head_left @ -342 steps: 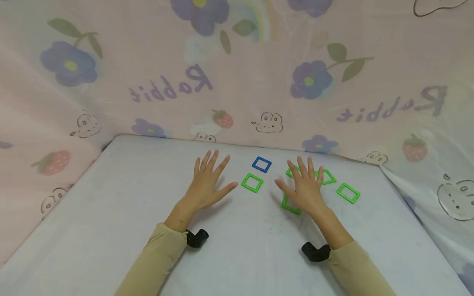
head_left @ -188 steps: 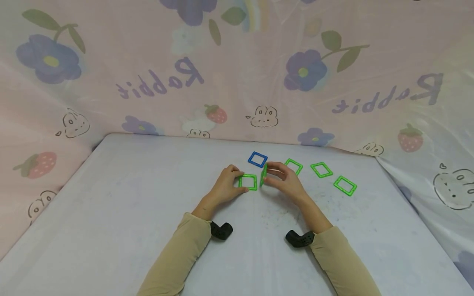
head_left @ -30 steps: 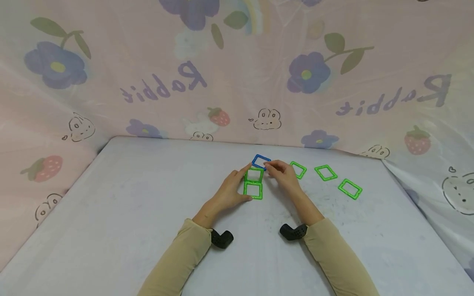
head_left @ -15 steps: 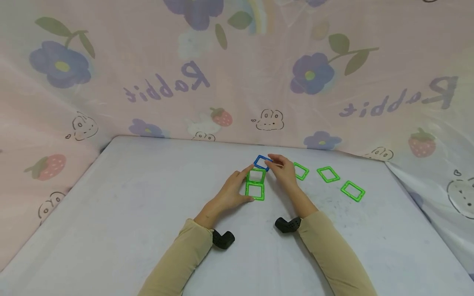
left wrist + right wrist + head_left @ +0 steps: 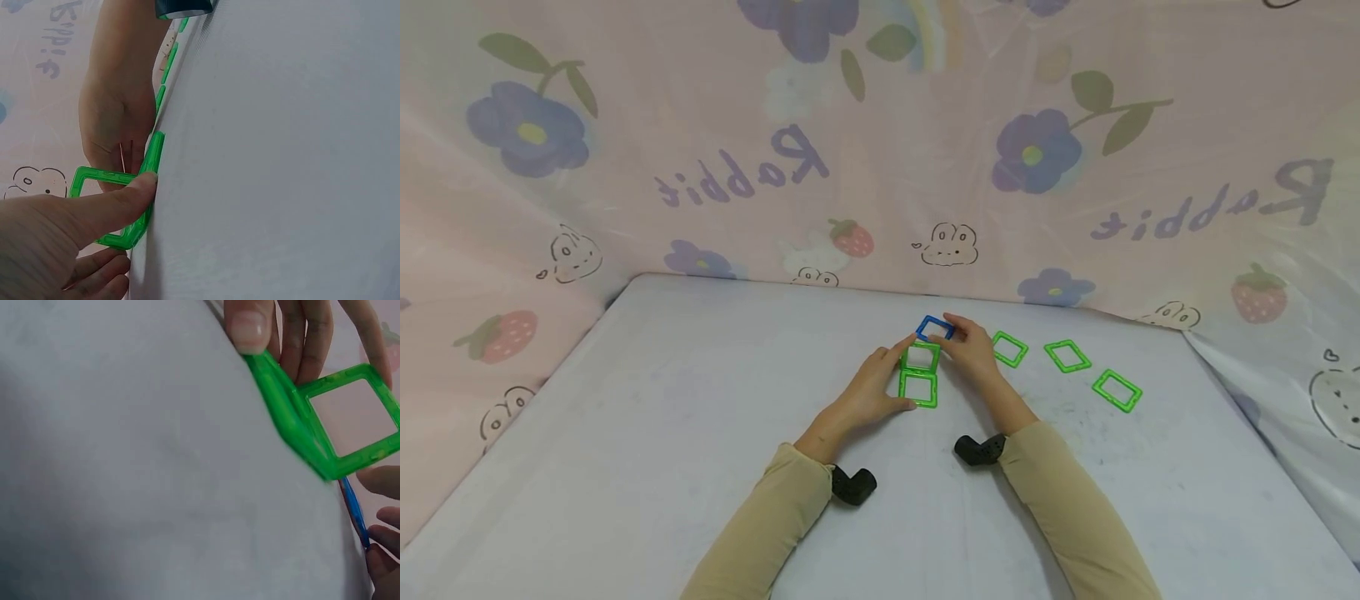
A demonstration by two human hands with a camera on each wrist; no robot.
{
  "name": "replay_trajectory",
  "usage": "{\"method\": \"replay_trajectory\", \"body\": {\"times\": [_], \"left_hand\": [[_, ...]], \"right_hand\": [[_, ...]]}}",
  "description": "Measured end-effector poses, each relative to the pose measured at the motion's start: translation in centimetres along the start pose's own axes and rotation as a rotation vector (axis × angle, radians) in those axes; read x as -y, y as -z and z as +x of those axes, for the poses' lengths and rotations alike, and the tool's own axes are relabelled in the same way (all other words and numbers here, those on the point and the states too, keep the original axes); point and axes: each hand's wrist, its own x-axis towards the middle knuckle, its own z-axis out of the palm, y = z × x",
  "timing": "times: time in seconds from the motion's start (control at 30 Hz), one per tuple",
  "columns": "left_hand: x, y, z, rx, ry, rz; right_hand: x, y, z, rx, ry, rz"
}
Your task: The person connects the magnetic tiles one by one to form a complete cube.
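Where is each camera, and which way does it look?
Head: on the head, looks forward and down at the table; left hand, right hand and sleeves show.
Left wrist: on that wrist, faces two touching green frames; left hand near, right hand beyond.
Right wrist: on that wrist, faces those and the blue frame; both hands show.
Both wrist views share those green frames.

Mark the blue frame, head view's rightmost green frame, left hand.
Blue frame (image 5: 355, 512): right wrist view, visible edge.
Rightmost green frame (image 5: 1124, 382): head view, upper right bar.
Left hand (image 5: 869, 387): head view, its back.
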Motion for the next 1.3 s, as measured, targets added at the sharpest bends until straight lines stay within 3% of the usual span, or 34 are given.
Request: {"method": "replay_trajectory", "body": {"times": [0.23, 0.8, 1.3], "left_hand": [[-0.1, 0.0, 0.0, -0.004, 0.000, 0.001], [0.0, 0.1, 0.0, 0.007, 0.004, 0.007], [0.1, -0.1, 0.0, 0.006, -0.005, 0.015]], "right_hand": [[0.0, 0.0, -0.1, 0.007, 0.015, -0.090], [0.3, 0.0, -0.4, -0.062, 0.023, -0.127], [0.4, 0.5, -1.2, -0.112, -0.049, -0.029]]}}
